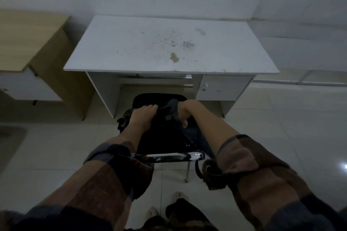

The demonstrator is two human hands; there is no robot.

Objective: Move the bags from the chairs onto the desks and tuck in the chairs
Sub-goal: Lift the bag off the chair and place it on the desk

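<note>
— Where are your hands?
— Your right hand is clamped on a strap of the dark fabric bag; your left hand lies on its top, fingers loosely curved, grip unclear.
— And the bag?
— Soft and slumped on the black chair, whose chrome back rail is nearest you.
— The desk?
— The white desk, stained mid-top, lies straight ahead beyond both hands; I'd judge a forward lift over its front edge.

brown-and-dark plaid sleeves, apparently rolled up

White desk: matt laminate, stained, centre frame. Left desk: wood-look. Chair rail: glossy chrome. Bag: dark cloth. Floor: glossy tile.
</note>
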